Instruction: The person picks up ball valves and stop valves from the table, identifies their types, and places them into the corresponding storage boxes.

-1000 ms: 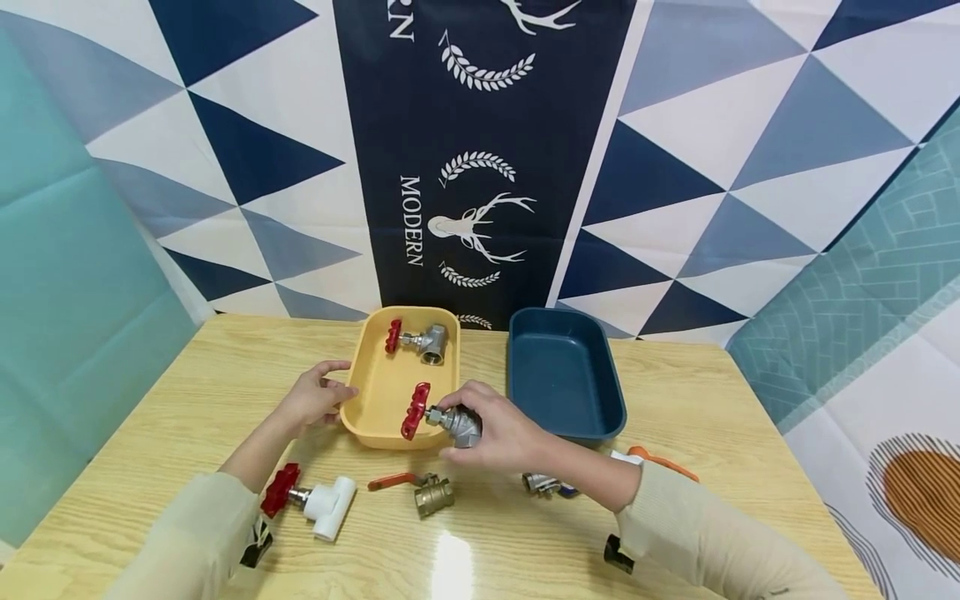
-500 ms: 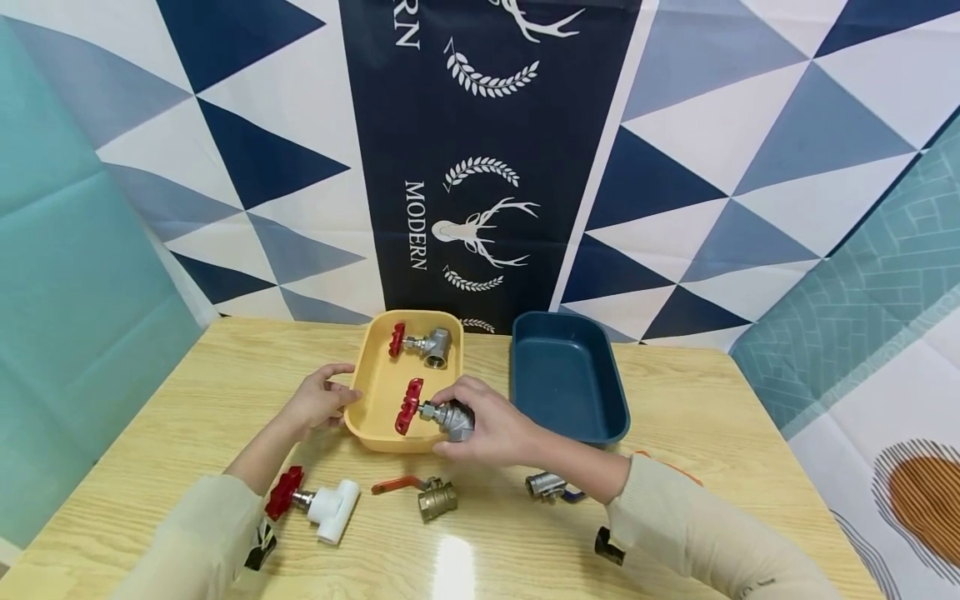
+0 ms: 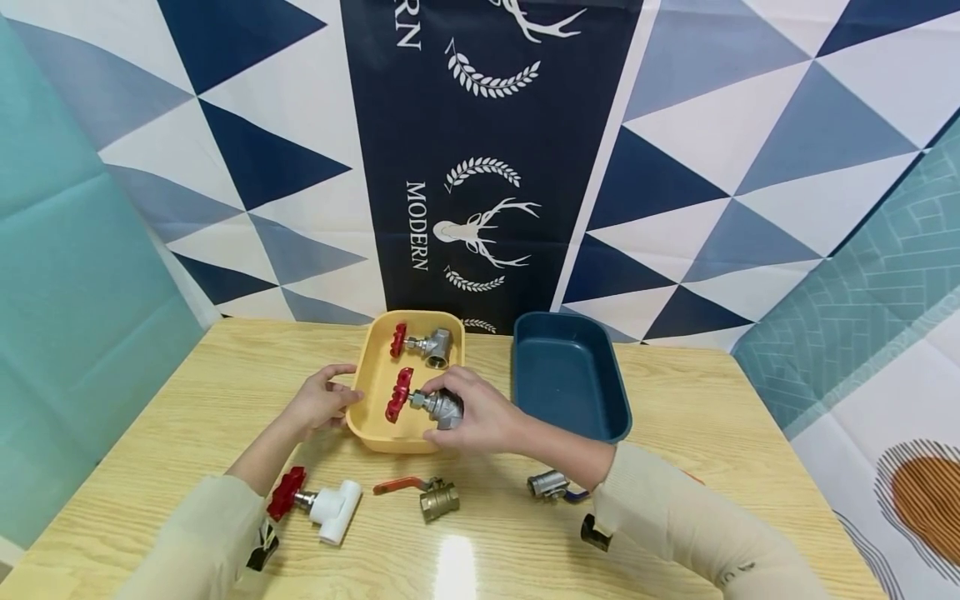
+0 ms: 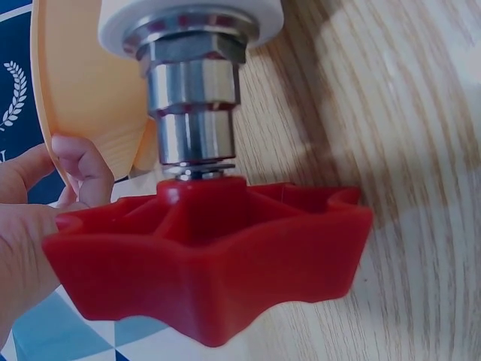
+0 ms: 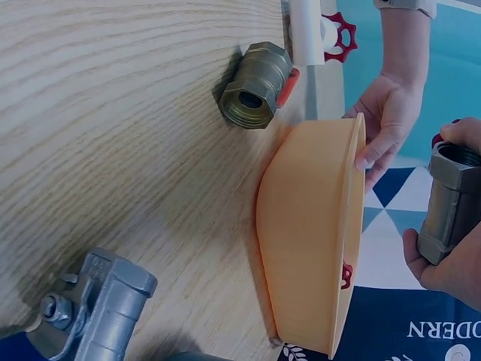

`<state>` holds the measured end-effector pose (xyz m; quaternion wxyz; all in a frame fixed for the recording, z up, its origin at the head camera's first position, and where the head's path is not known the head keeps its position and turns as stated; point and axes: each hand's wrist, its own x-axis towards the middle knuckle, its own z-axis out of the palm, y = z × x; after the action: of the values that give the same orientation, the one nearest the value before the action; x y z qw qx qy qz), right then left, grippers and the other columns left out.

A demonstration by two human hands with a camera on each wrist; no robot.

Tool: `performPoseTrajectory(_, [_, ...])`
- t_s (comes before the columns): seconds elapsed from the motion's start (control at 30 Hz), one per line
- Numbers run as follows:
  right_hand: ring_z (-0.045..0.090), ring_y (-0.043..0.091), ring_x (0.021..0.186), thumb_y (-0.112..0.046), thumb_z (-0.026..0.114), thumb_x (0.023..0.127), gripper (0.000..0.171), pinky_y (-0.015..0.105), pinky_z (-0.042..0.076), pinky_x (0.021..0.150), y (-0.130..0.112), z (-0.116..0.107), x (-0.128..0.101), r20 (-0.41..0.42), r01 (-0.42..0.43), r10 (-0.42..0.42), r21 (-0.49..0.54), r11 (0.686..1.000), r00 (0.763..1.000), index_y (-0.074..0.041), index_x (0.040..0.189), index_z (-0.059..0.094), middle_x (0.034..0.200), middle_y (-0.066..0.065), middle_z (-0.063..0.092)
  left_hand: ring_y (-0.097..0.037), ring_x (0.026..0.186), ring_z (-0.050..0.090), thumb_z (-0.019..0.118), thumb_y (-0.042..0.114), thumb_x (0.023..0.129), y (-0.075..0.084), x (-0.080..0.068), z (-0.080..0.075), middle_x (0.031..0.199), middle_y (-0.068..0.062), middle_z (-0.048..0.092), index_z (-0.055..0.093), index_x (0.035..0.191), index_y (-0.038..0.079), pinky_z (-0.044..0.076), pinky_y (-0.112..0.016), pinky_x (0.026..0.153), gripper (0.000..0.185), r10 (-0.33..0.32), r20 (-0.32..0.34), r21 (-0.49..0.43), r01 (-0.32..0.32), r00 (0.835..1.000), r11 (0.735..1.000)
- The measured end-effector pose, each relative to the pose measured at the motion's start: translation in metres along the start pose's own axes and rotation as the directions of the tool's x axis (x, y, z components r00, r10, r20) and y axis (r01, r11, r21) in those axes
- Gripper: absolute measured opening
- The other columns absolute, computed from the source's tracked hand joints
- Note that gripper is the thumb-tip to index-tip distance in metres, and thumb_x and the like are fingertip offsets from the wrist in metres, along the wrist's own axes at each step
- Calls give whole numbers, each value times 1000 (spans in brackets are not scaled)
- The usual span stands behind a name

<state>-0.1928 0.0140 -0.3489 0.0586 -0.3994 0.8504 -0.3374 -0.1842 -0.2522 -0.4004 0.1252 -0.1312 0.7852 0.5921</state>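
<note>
Head view, left to right: a white plastic valve [image 3: 324, 502] with a red handwheel lies on the desk [image 3: 187, 400]. The left hand [image 3: 321, 400] steadies the yellow tray [image 3: 363, 392], fingertips curled over its left rim. One steel gate valve [image 3: 422, 344] already lies inside at the back. The right hand [image 3: 480, 414] grips a second steel gate valve [image 3: 427, 405], low over the tray's front. A brass ball valve [image 3: 427, 497] and a steel ball valve [image 3: 550, 485] remain on the desk; the blue tray [image 3: 570, 379] holds nothing.
</note>
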Motion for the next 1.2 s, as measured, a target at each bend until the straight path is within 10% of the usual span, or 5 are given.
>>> performPoseTrajectory(1.2, [51, 23, 111, -24, 78, 73, 47, 39, 44, 97, 21, 18, 36, -1, 14, -14, -14, 1000, 1000, -8, 113, 60, 116, 8, 56, -12, 65, 53, 56, 5, 90, 1, -2, 2, 97, -12, 54, 30, 141, 2, 48, -23, 55, 58, 0, 1, -26, 0, 1000, 1000])
